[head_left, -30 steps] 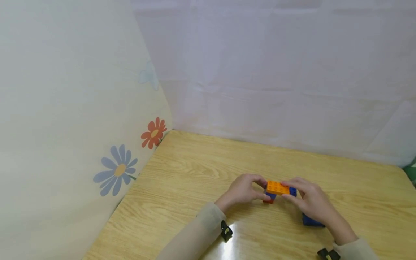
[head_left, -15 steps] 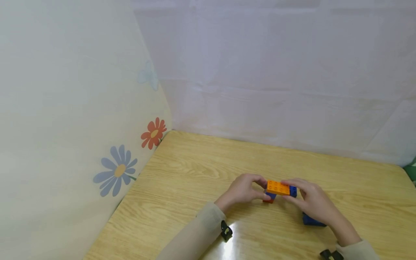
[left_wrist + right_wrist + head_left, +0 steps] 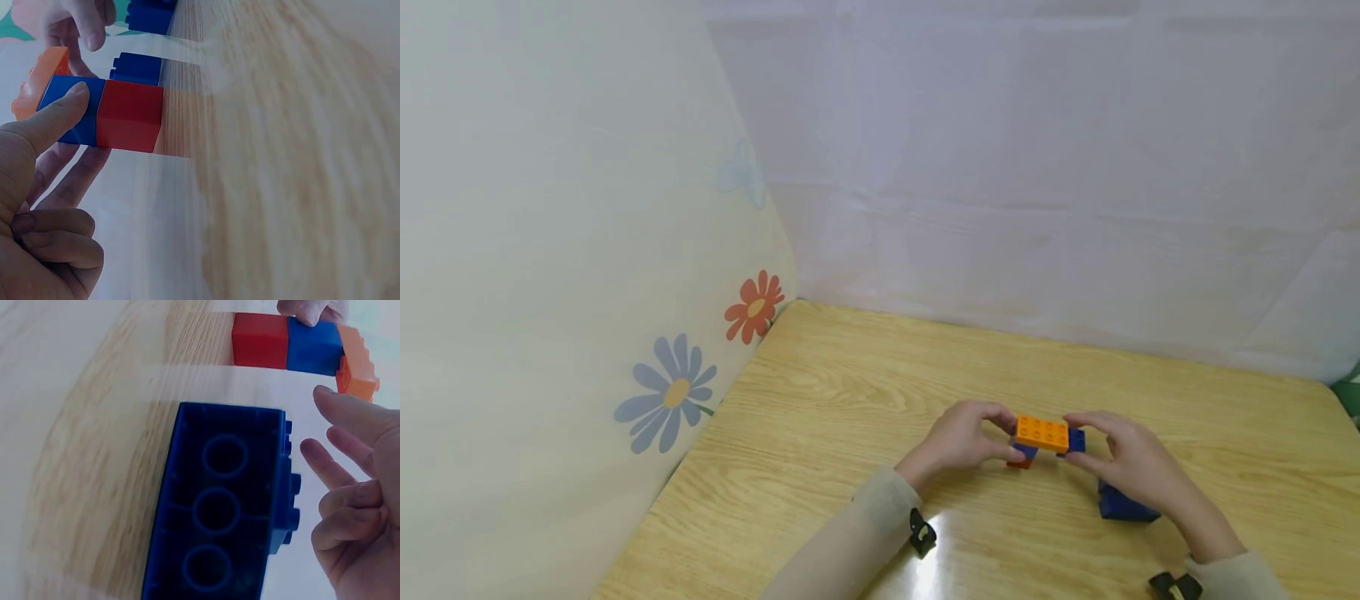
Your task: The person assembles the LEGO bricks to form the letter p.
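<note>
A stack stands on the table: a red brick at the bottom, a blue brick above it, and an orange brick on top, jutting out to the right. My left hand pinches the blue middle brick between thumb and fingers. Beyond the orange brick's right end is my right hand, its thumb and forefinger apart with nothing between them. Behind the overhang, a small blue brick sits on the table.
Nearer the right wrist lies a larger blue brick, tipped on its side with its hollow underside showing. Wood-grain tabletop extends around the bricks, with a pale cloth hanging behind it and a flowered one at left.
My right hand has let go of the orange brick and drawn back slightly to the right. The left hand keeps its hold on the stack.
</note>
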Action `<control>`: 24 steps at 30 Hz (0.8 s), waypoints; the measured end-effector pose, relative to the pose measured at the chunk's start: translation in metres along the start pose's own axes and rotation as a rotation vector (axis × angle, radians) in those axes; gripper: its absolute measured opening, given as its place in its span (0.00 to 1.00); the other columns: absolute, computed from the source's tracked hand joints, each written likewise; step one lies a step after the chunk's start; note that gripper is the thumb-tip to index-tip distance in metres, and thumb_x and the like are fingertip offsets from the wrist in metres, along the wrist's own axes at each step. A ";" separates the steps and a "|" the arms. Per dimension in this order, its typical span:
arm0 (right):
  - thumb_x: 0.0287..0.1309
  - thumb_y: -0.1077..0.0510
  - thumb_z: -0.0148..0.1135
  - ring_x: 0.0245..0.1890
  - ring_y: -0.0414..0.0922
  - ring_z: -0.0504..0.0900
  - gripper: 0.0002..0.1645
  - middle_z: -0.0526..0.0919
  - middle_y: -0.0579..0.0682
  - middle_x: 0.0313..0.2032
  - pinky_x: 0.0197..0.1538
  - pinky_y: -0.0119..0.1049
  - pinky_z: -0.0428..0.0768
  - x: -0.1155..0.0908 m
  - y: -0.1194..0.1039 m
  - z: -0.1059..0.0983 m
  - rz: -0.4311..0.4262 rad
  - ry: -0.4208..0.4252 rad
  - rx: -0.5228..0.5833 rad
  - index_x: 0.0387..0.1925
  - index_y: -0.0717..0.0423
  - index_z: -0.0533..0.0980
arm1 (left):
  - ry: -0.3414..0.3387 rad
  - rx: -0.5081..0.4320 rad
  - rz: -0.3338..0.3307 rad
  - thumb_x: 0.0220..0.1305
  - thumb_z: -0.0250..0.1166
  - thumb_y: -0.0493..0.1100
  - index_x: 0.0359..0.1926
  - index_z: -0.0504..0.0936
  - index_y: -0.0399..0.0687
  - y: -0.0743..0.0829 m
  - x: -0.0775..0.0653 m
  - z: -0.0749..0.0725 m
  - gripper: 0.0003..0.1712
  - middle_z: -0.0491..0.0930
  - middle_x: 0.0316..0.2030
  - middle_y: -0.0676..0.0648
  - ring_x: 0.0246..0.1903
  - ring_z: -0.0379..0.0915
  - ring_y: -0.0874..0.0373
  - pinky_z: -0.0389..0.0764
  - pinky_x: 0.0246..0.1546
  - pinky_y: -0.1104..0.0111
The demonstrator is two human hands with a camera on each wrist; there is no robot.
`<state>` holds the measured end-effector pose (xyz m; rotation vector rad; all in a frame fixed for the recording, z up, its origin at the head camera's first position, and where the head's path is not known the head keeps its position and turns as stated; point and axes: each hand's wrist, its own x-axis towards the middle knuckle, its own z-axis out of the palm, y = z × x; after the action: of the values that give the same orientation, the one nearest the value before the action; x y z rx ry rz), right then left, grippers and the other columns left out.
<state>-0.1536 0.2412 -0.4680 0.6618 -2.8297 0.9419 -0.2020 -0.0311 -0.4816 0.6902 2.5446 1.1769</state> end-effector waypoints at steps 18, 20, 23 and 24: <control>0.61 0.50 0.76 0.57 0.64 0.81 0.25 0.85 0.59 0.55 0.55 0.66 0.77 0.002 0.005 -0.003 0.177 -0.097 -0.075 0.56 0.57 0.83 | 0.000 0.004 -0.007 0.54 0.82 0.56 0.46 0.89 0.62 0.000 -0.001 0.000 0.20 0.84 0.41 0.67 0.48 0.78 0.66 0.75 0.57 0.62; 0.61 0.50 0.76 0.57 0.64 0.81 0.25 0.85 0.59 0.55 0.55 0.66 0.76 0.001 0.006 -0.002 0.188 -0.105 -0.075 0.56 0.57 0.84 | -0.001 0.003 -0.011 0.54 0.82 0.56 0.46 0.89 0.62 0.000 -0.001 0.000 0.20 0.84 0.41 0.67 0.48 0.78 0.66 0.75 0.57 0.62; 0.61 0.49 0.76 0.58 0.64 0.80 0.26 0.85 0.58 0.55 0.56 0.66 0.76 0.002 0.008 -0.001 0.204 -0.115 -0.070 0.56 0.57 0.83 | -0.004 -0.005 -0.020 0.54 0.82 0.56 0.46 0.89 0.62 0.001 -0.001 0.000 0.20 0.84 0.41 0.67 0.49 0.78 0.66 0.75 0.58 0.61; 0.61 0.49 0.76 0.58 0.64 0.80 0.25 0.85 0.58 0.55 0.56 0.66 0.76 0.002 0.009 -0.001 0.209 -0.117 -0.068 0.56 0.56 0.83 | -0.005 -0.007 -0.023 0.54 0.82 0.56 0.46 0.89 0.62 0.001 -0.002 0.000 0.19 0.84 0.41 0.67 0.49 0.78 0.66 0.75 0.58 0.61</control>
<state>-0.1587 0.2472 -0.4719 0.4334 -3.0662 0.8560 -0.2006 -0.0317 -0.4811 0.6597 2.5363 1.1747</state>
